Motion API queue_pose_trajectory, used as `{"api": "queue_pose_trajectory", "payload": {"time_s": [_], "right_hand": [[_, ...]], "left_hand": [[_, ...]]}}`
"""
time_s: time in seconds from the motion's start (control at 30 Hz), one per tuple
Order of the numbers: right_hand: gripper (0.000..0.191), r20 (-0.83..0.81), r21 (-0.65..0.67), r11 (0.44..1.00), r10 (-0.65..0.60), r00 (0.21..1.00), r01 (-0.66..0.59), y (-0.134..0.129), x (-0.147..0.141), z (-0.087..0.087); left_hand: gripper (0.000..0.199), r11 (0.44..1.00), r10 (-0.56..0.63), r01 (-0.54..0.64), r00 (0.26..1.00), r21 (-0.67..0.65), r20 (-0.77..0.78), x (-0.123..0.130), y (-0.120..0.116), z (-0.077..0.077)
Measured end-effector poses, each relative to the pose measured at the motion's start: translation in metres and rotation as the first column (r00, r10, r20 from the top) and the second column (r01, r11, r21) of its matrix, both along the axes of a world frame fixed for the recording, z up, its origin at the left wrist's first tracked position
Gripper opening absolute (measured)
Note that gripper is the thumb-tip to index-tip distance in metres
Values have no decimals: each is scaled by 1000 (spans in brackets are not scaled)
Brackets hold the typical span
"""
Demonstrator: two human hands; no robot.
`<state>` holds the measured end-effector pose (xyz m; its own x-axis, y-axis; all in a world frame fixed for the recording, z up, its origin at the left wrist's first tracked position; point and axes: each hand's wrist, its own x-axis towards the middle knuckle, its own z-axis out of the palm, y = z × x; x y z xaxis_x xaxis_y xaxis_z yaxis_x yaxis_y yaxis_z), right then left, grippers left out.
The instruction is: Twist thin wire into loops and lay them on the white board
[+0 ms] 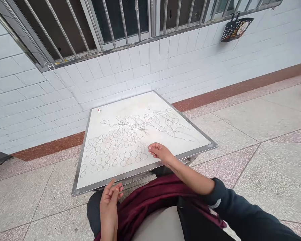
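Observation:
Several thin wire loops shaped like figure eights (114,159) lie in rows on the left and front of the white table (175,147). Loops with long loose ends (170,122) are spread across its back and right. Over the front edge, my right hand (158,152) has its fingers pinched beside the front row; anything between the fingertips is too small to name. Just off the front edge, my left hand (112,197) is raised with fingers curled and thumb near the index finger; whether it holds a thin wire cannot be made out.
A small red and white object (99,110) sits at the table's back left corner. Behind the table stands a tiled wall (130,73) with barred windows. A dotted basket (236,29) hangs from the bars at right.

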<state>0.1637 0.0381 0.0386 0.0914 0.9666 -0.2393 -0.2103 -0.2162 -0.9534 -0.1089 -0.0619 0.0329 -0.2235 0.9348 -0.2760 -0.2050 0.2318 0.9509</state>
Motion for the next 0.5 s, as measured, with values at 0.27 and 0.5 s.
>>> {"api": "queue_pose_trajectory", "payload": {"time_s": [0.27, 0.5], "right_hand": [[16, 254, -117, 991, -40, 966, 72, 68, 65, -23], [22, 300, -193, 979, 128, 945, -72, 103, 35, -29]], "left_hand": [[51, 965, 241, -241, 971, -104, -14, -58, -2, -48], [47, 930, 307, -290, 951, -225, 45, -68, -3, -84]]}}
